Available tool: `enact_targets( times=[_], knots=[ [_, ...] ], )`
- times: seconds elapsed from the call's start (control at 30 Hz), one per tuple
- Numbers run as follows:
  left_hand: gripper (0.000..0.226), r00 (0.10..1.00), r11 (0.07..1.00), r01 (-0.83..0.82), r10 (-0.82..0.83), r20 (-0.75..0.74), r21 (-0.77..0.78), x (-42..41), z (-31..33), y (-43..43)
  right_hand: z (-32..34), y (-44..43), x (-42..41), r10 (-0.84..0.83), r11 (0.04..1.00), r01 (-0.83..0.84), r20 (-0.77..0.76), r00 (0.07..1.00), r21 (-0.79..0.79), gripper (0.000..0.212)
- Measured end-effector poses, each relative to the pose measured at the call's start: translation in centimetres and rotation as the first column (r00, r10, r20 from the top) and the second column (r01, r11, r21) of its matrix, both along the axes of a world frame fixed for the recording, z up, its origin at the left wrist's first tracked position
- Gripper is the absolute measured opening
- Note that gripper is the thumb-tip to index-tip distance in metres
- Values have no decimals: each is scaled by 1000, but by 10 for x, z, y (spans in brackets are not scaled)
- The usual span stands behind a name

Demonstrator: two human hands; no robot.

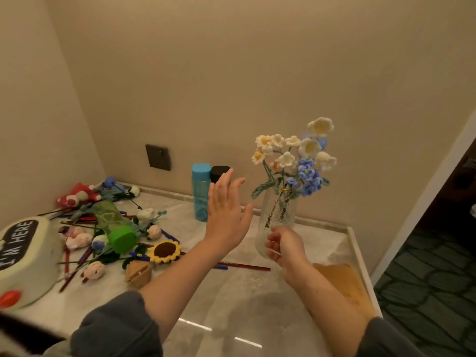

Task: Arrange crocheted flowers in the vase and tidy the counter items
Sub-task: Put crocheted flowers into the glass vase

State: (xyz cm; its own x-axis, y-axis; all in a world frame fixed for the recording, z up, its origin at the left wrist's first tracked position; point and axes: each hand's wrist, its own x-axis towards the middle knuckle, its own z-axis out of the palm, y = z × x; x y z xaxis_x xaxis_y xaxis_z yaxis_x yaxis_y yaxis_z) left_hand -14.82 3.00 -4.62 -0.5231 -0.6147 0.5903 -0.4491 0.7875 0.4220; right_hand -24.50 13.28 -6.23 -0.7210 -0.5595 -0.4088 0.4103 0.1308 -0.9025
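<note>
Counter [231, 292]: vase [279, 215] behind rt fingers [271, 245]

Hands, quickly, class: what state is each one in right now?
Left hand: open, fingers spread, holding nothing.
Right hand: fingers curled by the vase; grip cannot be told.

Left hand [226, 215] was raised on an outstretched forearm, fingers straight and spread, while right hand [287, 249] sat lower and to its right, wrist bent, fingers curled inward, grip unclear; both sleeves [116, 323] were pushed up near the elbows.
</note>
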Motion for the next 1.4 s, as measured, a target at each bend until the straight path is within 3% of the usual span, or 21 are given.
enact_targets(
  times=[0.27, 0.73, 1.2, 1.4],
  knots=[
    [32, 997, 974, -62, 70, -26, 217, 70, 5, -35, 4, -55, 57, 249, 968, -251, -61, 966, -12, 16],
    [24, 947, 861, -309, 318, 46, 403, 209, 4, -153, 11, -207, 142, 436, 897, -440, -71, 897, -47, 14],
    [27, 950, 860, -280, 183, 253, 427, 273, -17, -362, -6, -398, 211, 354, 935, -356, -103, 930, 2, 16],
    [29, 949, 906, -212, 101, 300, 367, 269, -23, -424, -24, -446, 215, 383, 924, -365, -225, 896, 116, 17]
  ],
)
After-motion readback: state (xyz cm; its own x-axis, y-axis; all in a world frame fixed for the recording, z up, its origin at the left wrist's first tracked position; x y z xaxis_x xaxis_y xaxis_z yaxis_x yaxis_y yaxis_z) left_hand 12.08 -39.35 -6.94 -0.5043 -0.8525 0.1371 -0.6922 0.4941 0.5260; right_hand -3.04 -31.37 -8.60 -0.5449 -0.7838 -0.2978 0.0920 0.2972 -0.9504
